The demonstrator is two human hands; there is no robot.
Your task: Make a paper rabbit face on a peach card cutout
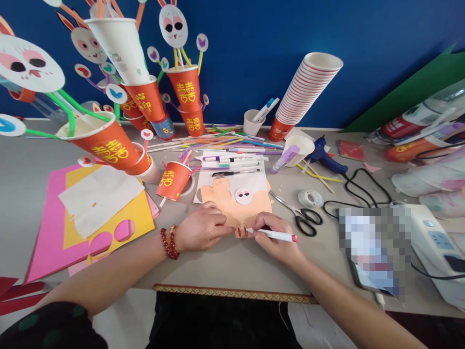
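A peach paper sheet (232, 203) lies on the grey table (232, 261) in front of me, with a small white paper face (243, 196) on it. My left hand (201, 227), a red bead bracelet at its wrist, presses down on the sheet's near left edge with curled fingers. My right hand (278, 237) grips a white marker with a red end (274, 235). The marker's tip touches the sheet's near edge beside small red marks.
Black-handled scissors (301, 215) and a tape roll (310, 198) lie right of the sheet. A tipped red paper cup (173, 180), pink and yellow card (90, 218), loose straws and pens, a stack of cups (305, 92), a blue glue gun (325, 155) and cup-and-straw rabbit figures crowd the table.
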